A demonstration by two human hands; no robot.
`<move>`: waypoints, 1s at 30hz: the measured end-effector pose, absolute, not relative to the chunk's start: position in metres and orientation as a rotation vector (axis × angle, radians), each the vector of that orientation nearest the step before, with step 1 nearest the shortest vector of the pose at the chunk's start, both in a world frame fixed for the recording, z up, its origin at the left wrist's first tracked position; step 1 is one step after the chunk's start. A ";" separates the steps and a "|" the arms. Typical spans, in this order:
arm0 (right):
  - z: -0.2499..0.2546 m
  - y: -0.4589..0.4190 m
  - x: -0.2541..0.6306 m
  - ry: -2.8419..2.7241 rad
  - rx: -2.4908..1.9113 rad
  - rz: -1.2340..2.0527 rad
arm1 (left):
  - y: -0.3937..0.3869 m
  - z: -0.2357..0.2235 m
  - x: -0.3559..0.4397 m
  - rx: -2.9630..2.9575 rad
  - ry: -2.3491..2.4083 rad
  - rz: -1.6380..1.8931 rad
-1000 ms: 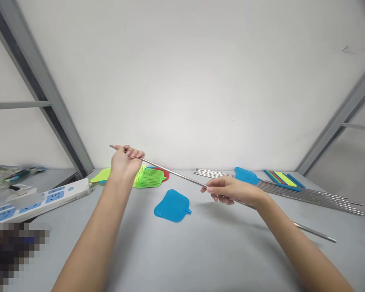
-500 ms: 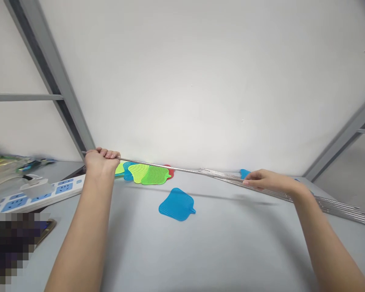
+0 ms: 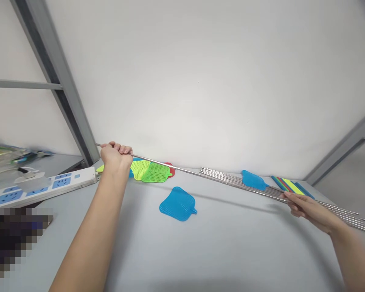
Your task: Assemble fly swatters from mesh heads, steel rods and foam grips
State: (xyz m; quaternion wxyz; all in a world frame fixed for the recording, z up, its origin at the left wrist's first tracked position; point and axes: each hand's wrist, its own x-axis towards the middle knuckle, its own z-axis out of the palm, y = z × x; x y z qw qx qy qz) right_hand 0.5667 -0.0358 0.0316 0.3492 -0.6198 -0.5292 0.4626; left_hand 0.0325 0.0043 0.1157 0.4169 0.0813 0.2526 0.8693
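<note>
My left hand point(image 3: 117, 156) is closed around a thin metal rod point(image 3: 176, 167), with a short end poking out past the fist. The rod slopes down to the right above the grey table. At its lower end, my right hand point(image 3: 307, 209) is pinched on the rod between thumb and fingers. Below the rod lies a loose blue fly swatter head point(image 3: 178, 204) with a short neck. Beyond my right fingertips, another blue swatter head point(image 3: 253, 180) rests by a bundle of metal rods point(image 3: 219, 175), partly behind my right hand.
Green point(image 3: 156, 173) and yellow swatter heads point(image 3: 139, 168) overlap with red and blue ones by the white wall. Coloured tubes point(image 3: 292, 185) lie at the back right. A white power strip point(image 3: 79, 178) and a grey metal post point(image 3: 69, 97) stand at the left.
My right hand has slid right along the rod, uncovering the blue swatter head and the coloured tubes. My left hand, still gripping the rod, appears slightly further right and higher.
</note>
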 end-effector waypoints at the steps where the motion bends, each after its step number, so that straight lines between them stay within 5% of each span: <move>1: 0.026 -0.034 0.566 -1.302 -1.558 1.227 | 0.005 0.115 0.034 0.188 0.635 2.196; 30: -0.044 -0.012 0.568 -0.224 -0.733 1.104 | 0.003 0.117 0.101 0.235 0.482 2.324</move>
